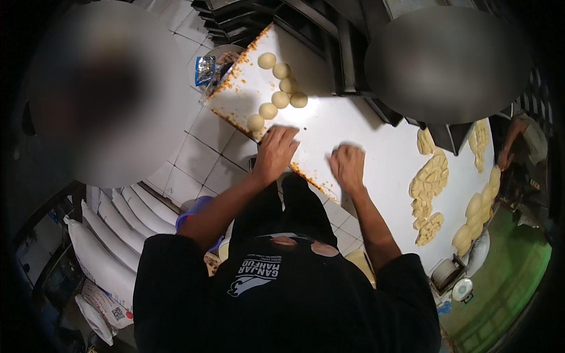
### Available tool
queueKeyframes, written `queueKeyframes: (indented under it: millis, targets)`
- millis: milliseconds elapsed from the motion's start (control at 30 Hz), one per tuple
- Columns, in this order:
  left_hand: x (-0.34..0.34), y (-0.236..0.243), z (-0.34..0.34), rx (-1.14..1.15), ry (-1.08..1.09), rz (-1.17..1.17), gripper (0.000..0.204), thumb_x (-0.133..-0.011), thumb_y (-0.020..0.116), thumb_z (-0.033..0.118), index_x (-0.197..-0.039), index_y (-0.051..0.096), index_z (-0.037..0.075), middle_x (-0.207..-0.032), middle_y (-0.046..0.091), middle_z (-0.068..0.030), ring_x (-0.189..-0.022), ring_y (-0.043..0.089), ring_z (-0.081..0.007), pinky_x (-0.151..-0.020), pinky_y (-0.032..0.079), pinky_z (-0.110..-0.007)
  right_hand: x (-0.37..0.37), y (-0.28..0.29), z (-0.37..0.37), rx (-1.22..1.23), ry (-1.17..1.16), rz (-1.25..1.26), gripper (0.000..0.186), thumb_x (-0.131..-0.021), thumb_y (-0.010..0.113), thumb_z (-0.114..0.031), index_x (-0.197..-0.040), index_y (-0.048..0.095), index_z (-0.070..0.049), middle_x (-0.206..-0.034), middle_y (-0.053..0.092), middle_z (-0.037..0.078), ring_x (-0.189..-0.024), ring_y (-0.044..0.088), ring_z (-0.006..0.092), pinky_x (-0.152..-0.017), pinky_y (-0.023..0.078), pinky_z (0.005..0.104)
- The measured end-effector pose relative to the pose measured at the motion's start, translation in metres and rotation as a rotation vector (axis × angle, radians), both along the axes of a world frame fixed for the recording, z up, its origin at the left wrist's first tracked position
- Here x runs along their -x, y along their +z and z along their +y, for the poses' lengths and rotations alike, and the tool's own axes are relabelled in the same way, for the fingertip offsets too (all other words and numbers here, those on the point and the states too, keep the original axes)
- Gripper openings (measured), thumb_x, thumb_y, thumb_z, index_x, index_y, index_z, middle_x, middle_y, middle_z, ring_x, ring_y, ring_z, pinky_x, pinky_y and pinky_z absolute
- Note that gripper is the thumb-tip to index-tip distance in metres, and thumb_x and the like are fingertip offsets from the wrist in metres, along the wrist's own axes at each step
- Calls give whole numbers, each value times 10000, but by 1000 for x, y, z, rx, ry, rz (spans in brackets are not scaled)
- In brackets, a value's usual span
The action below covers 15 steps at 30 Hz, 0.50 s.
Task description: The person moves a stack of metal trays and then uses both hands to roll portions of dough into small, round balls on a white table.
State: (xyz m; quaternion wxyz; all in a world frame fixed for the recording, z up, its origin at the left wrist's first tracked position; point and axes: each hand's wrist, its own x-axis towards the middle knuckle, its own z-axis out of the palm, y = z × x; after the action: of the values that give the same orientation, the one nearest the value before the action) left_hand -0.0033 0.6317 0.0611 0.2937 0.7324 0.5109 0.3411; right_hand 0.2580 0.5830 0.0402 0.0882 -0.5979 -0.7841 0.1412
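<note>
A black short-sleeved shirt (341, 300) (printed in white) is worn with dark trousers (307, 203).

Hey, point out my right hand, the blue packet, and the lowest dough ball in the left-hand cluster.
Right hand (348, 166): head view, on the back of the hand.
Blue packet (204, 70): head view, middle of its shiny front.
Lowest dough ball (255, 122): head view, centre of its rounded top.

- Black shirt (306, 306) on the person: two lines of bold white capitals, smaller print beside them and a white emblem, the lettering upside down in the head view.
- White sack (101, 301), lower left: a square dark code and faint print.
- Blue packet (205, 70): pale marks, too small to read.
</note>
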Motion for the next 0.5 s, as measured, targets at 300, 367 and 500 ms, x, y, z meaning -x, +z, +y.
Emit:
queueKeyframes:
  millis: [300, 367, 500]
  targets:
    - [4, -17, -24, 97, 132, 2, 71, -922, 707, 19, -964, 650, 27, -932, 619, -145, -883, 642, -346, -797, 519, -453, -20, 11, -29, 46, -220, 445, 86, -951, 690, -97, -1006, 640, -54, -1047, 626, 147, -976, 588, 368, -870, 493, 472]
    - [48, -3, -59, -113, 98, 275, 53, -941, 687, -1, -979, 660, 23, -956, 639, -147, -874, 651, -349, -782, 528, -433, -40, 24, -35, -23, 20, 437, 118, -947, 707, -138, -995, 633, -60, -1027, 619, 144, -958, 602, 353, -846, 509, 459]
    - [152, -46, -155, 208, 481, 614, 373, -1055, 625, 235, -1355, 666, 16, -1248, 689, -223, -1141, 649, -364, -1020, 503, -431, -56, -12, -2, -189, 332, 225, 254, -906, 755, -289, -972, 630, -78, -1005, 602, 115, -982, 587, 338, -884, 467, 471]
